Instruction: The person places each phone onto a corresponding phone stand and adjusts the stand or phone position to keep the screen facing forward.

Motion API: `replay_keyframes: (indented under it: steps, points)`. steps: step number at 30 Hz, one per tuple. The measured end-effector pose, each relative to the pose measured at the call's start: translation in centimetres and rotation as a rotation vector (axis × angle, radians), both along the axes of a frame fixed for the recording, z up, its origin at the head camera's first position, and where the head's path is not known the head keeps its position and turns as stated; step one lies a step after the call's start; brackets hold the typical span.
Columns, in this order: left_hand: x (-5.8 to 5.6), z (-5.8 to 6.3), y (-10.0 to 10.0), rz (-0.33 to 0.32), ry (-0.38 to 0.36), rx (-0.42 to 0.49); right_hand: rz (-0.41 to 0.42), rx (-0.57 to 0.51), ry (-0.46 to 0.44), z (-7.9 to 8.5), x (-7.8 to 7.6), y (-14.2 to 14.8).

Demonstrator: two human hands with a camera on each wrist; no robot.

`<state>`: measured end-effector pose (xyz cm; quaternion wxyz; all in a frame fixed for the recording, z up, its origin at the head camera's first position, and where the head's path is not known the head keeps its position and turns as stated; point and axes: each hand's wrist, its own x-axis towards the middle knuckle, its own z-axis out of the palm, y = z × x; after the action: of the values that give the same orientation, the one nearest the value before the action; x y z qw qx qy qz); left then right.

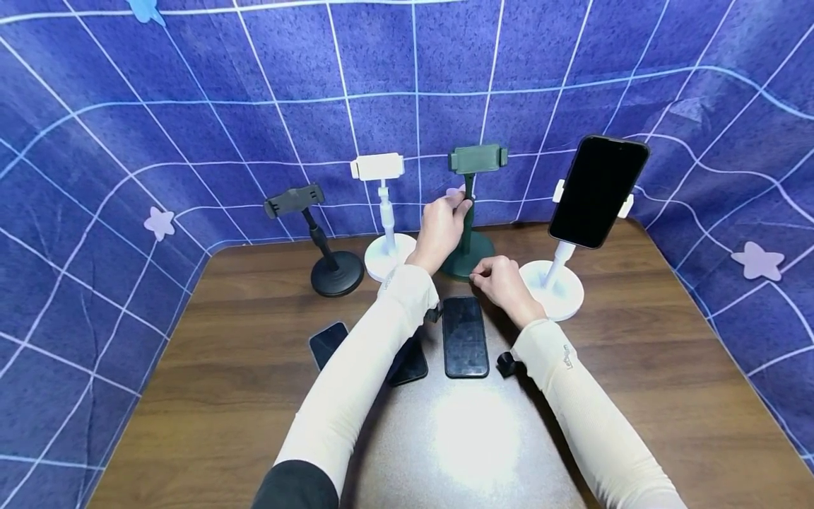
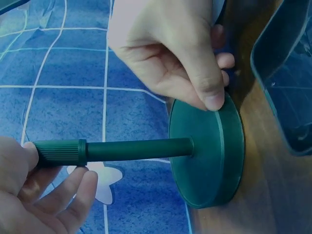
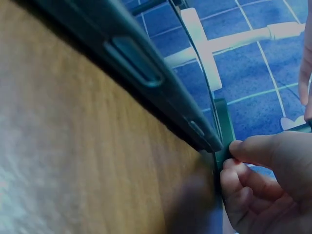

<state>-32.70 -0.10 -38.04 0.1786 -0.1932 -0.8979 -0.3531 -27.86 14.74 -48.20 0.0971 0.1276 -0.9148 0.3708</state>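
A dark green phone stand (image 1: 468, 262) with a round base and an upright pole is at the back middle of the table. My left hand (image 1: 439, 230) grips its pole, the thumb and fingers around the ribbed collar (image 2: 61, 153) in the left wrist view. Low at the front right of the base, my right hand (image 1: 502, 283) pinches the rim between thumb and fingers. On top of the pole sits the green clamp (image 1: 480, 158), with no phone in it. Just in front of the base lies a black phone (image 1: 466, 339), flat and screen up.
A white stand (image 1: 389, 254) and a black stand (image 1: 337, 274), both without phones, stand to the left. At right, another white stand (image 1: 555, 291) carries an upright phone (image 1: 598, 192). Two more phones, one dark (image 1: 412, 364), lie partly under my left forearm. A blue cloth (image 1: 254, 56) hangs behind.
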Motion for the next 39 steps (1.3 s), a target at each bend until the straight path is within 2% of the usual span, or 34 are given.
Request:
replay_keyframes:
  steps: [8,21,32,39]
  points:
    - [0.3,-0.5,0.0,-0.005,0.048,-0.017,0.010,-0.009,-0.017,0.1,0.3,-0.2]
    - [1.0,-0.9,-0.2,-0.042,0.055,0.007,0.026,-0.008,-0.021,0.1,1.1,-0.3]
    - [1.5,-1.0,-0.6,-0.041,0.080,0.004,0.047,-0.008,-0.025,0.0,1.5,-0.5]
    - [1.8,-1.0,-0.6,-0.059,0.066,0.012,0.060,-0.014,-0.019,0.0,1.8,-0.3]
